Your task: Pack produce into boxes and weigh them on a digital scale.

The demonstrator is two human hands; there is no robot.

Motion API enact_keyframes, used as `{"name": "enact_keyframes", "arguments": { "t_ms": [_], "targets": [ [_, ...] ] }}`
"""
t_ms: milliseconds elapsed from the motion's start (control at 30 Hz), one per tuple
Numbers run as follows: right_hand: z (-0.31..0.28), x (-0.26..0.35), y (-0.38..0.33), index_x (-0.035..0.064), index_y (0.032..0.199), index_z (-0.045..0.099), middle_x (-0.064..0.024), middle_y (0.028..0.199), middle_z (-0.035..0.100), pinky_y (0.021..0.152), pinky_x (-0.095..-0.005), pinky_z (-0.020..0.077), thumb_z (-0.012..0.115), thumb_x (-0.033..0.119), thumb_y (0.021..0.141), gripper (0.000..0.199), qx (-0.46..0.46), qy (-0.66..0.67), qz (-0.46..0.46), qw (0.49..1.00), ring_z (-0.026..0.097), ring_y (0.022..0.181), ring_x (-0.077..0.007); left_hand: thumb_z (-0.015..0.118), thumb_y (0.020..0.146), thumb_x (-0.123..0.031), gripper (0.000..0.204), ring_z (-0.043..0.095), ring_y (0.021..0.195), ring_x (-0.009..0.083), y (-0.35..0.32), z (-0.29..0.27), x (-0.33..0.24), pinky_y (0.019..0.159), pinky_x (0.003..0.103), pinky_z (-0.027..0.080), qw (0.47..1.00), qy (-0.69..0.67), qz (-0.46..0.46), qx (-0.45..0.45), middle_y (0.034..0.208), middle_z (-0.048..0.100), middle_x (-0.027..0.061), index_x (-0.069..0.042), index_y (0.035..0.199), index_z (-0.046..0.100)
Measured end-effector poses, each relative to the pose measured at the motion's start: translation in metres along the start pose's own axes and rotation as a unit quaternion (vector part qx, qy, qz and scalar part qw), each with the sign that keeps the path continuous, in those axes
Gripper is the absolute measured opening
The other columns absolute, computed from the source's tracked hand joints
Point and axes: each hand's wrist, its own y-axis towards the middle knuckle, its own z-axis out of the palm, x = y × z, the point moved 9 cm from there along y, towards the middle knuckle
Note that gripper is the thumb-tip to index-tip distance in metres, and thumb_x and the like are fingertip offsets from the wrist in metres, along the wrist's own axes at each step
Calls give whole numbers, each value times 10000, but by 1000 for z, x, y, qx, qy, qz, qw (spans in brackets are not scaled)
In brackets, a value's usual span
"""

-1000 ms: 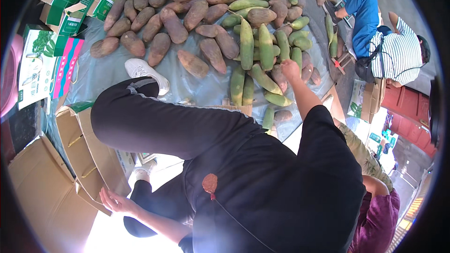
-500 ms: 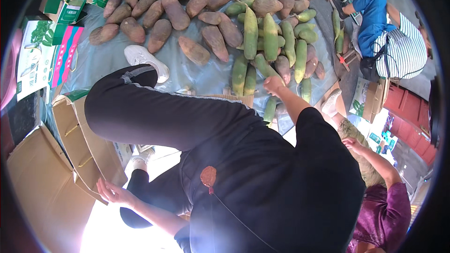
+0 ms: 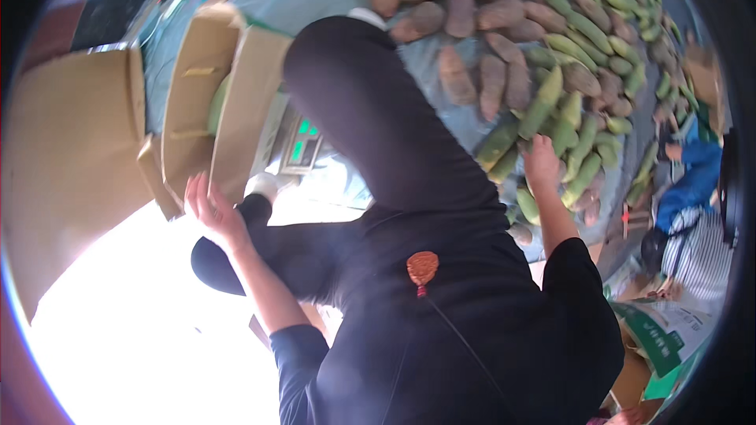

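My right hand (image 3: 542,161) reaches out over my black trouser leg (image 3: 370,110) and lies on the near edge of a heap of long green cobs (image 3: 571,138). Its fingers are down among them, so I cannot tell whether they grip one. Beyond the cobs, brown oblong tubers (image 3: 480,75) are spread on a blue-grey sheet (image 3: 429,55). My left hand (image 3: 213,208) is raised with fingers apart and holds nothing, just below the flap of an open cardboard box (image 3: 236,102).
A weighing scale with a lit green display (image 3: 303,142) stands between the box and my leg. A bigger cardboard box (image 3: 71,157) is at the left. Another person in blue and a striped top (image 3: 693,205) crouches at the right edge. Glare whitens the lower left.
The view has swung, so the heap now sits upper right. My right hand has drawn back to the nearest green cobs. My left hand has risen toward the box flap.
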Motion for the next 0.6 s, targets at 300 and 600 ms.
{"name": "enact_keyframes", "arguments": {
  "t_ms": [300,600],
  "targets": [
    [37,-1,24,75,1087,419,-163,1094,528,765,-454,512,694,165,734,456,107,-51,49,992,603,954,-363,579,829,1,220,545,1072,324,1,-20,6,911,418,425,1000,-7,-19,-12,1054,606,121,-22,1041,632],
    [70,18,4,27,1050,544,-181,983,594,793,-483,491,677,191,703,406,179,-70,-35,981,611,919,-381,598,808,-31,229,542,1083,302,-1,-25,9,921,410,416,1000,-4,-29,-13,1060,610,91,-44,1033,641]
  ]
}}
